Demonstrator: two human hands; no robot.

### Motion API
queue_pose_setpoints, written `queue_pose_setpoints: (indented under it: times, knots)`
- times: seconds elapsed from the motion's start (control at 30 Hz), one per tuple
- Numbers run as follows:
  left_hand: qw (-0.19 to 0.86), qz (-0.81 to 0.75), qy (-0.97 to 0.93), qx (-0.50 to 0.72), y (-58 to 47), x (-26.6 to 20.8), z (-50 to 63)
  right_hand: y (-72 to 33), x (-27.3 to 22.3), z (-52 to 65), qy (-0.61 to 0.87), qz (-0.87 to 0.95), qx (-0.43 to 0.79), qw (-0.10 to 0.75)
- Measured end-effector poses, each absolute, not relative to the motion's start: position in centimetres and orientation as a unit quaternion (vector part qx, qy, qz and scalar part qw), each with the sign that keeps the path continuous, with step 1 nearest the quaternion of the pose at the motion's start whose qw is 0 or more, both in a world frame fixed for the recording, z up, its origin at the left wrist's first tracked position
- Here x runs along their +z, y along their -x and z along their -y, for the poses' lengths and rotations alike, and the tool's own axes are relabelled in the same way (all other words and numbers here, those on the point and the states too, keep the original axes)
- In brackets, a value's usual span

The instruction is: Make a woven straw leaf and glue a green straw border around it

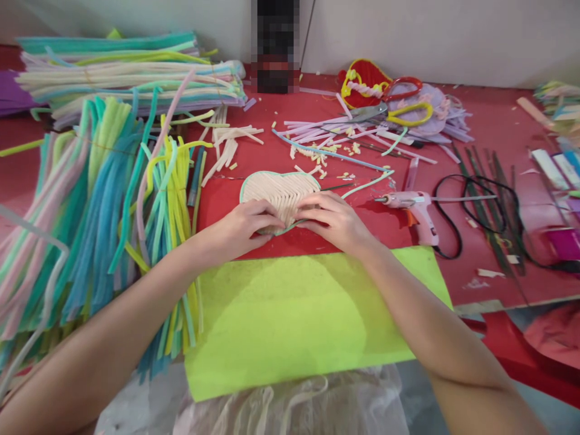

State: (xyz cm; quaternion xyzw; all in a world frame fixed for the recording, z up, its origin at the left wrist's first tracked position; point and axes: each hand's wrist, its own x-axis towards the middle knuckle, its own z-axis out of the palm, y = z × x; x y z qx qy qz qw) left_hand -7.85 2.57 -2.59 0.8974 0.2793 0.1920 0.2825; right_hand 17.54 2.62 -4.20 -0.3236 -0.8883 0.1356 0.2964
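Observation:
A heart-shaped piece (pixel 281 188) of cream pipe cleaners laid in a herringbone pattern sits in front of me, its edge trimmed with a mint green pipe cleaner (pixel 357 192) whose loose tail runs off to the right. My left hand (pixel 247 228) pinches the lower left side of the heart, fingers bent over its edge. From the other side, my right hand (pixel 333 220) grips the lower right edge, thumb beneath and fingers on top. Both hands cover the heart's lower part, so its tip is partly hidden.
Thick pipe cleaner bundles (pixel 109 205) crowd the left side. A pink glue gun (pixel 414 208) with a black cord lies right of the heart. Scissors (pixel 408 112), pliers (pixel 369 113) and cut lilac pieces lie behind. A lime green sheet (pixel 281 314) overhangs the front edge.

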Motion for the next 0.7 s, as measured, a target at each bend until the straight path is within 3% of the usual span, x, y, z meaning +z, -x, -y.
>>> queue_pose_setpoints:
  times: [0.7]
  knots:
    - [0.279,-0.277,-0.898,0.196,7.88,-2.75,-2.67,-17.20,-4.04,-2.97,0.352,0.864,0.192,0.306]
